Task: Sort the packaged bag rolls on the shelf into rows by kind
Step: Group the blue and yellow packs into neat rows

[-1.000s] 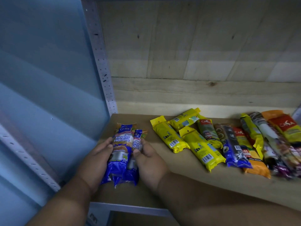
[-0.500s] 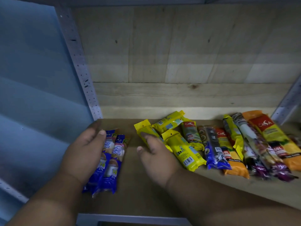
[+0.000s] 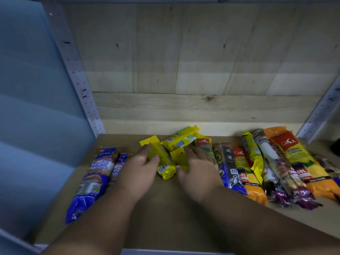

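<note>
Yellow packs (image 3: 165,162) lie under both loosely spread hands (image 3: 141,172).

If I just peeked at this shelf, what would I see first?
Probably the two hands in the middle: the left hand and right hand rest on bright yellow packs on the wooden shelf. At the left end lie two blue Singlet Handle packs, side by side. To the right sits a jumbled bunch of orange, yellow and purple packs, some overlapping.
</note>
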